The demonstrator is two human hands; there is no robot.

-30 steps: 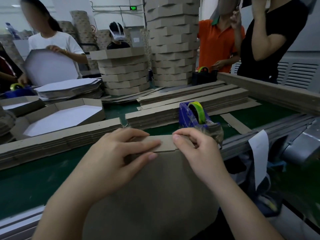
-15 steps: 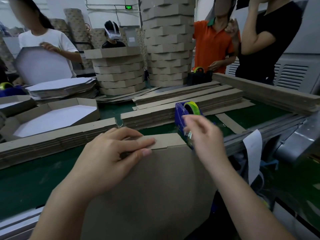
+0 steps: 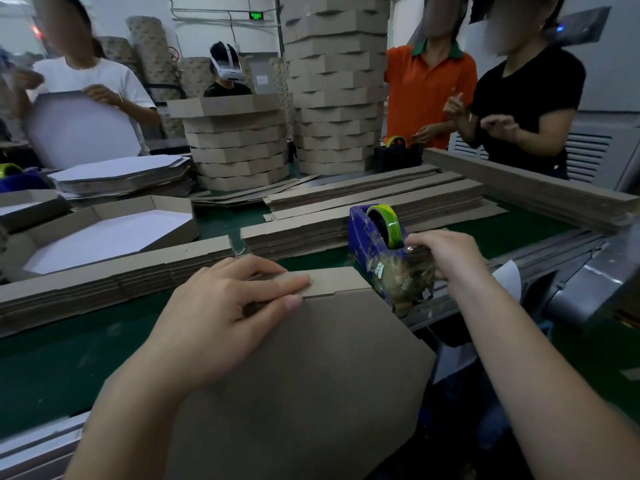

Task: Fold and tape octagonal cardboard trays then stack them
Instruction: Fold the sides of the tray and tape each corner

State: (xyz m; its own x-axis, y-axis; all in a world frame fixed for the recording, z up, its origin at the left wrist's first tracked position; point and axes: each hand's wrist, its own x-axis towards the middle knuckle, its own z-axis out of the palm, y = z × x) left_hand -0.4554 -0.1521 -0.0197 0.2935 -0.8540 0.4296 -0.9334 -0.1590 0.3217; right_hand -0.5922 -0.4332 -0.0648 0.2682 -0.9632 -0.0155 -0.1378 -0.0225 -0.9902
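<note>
A brown octagonal cardboard tray stands tilted against the front edge of the green table, its underside facing me. My left hand grips its top edge, thumb on the near face and fingers pressing the folded side strip flat. My right hand is at the blue tape dispenser, which carries a yellow-green roll; its fingers pinch the tape at the cutter end. Clear tape scraps cling to the dispenser's front.
Piles of flat cardboard strips lie across the table. A finished tray sits at left, flat white-faced blanks behind it. Two stacks of trays stand at the back. Several people stand around; a metal frame is at right.
My right hand has left the tray's top edge and moved right to the tape dispenser. My left hand has kept its hold on the folded strip.
</note>
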